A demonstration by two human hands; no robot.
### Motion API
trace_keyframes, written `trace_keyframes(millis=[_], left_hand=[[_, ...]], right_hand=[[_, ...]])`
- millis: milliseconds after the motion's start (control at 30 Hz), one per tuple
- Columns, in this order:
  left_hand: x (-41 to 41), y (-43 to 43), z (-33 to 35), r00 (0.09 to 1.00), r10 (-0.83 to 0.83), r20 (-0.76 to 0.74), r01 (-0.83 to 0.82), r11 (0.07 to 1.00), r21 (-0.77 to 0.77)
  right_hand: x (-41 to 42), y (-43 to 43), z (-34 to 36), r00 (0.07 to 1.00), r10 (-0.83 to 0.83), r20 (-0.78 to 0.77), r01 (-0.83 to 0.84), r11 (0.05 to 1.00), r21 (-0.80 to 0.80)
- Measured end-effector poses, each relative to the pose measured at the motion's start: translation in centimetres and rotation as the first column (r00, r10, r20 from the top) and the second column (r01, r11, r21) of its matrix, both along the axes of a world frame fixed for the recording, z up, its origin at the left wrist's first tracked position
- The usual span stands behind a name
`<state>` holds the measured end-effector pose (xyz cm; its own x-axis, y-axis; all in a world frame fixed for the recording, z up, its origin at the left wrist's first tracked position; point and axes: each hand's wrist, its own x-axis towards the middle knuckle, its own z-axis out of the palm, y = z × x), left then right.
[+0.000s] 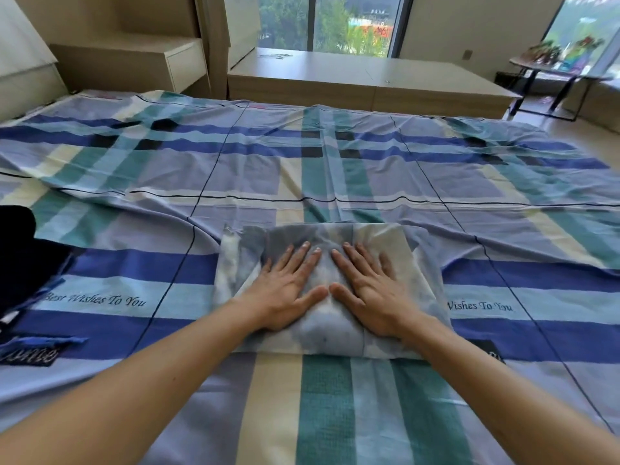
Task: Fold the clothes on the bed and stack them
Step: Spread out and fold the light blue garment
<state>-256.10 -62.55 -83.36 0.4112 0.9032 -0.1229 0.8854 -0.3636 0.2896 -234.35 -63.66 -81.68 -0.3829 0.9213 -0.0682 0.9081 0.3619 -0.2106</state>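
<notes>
Fingers (298, 260) of both hands lie straight and spread, holding nothing. At nine o'clock a dark garment (20, 260), perhaps navy, sits heaped on the plaid bed sheet (235, 169). The left hand (285, 293) presses flat on the folded pale blue garment (335, 337) at centre. The right hand (375, 293) presses beside it, thumbs nearly touching. A small table (550, 67) stands at two o'clock.

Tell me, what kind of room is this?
Probably a bedroom. A wide bed with a blue plaid sheet fills the view, a bedside cabinet stands at its far corner, and a big window is beyond. The left hand and right hand press flat on a folded garment.
</notes>
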Motion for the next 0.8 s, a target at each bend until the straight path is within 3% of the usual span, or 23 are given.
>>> trace_keyframes(millis=[200,300,400,533,800], left_hand=[[0.5,-1.7,1.8,0.993,-0.007,-0.118,0.019,0.995,0.101],[0.8,-3.5,4.4,0.983,-0.163,-0.081,0.177,0.960,0.217],[0.7,-5.9,5.6,0.938,-0.315,-0.144,0.341,0.911,0.232],[1.0,-7.6,4.3,0.918,-0.255,-0.305,0.303,0.945,0.123],[1.5,-7.4,2.0,0.945,-0.163,-0.283,0.259,0.902,0.346]], right_hand=[[0.5,-1.1,2.8,0.997,0.069,0.026,-0.070,0.997,0.028],[1.6,-3.6,5.1,0.977,0.206,0.058,-0.204,0.978,-0.043],[2.5,-6.2,5.4,0.933,0.273,0.236,-0.253,0.961,-0.113],[1.7,-7.3,3.6,0.917,0.222,0.330,-0.203,0.975,-0.092],[1.4,-6.4,1.7,0.944,0.140,0.298,-0.166,0.984,0.063]])
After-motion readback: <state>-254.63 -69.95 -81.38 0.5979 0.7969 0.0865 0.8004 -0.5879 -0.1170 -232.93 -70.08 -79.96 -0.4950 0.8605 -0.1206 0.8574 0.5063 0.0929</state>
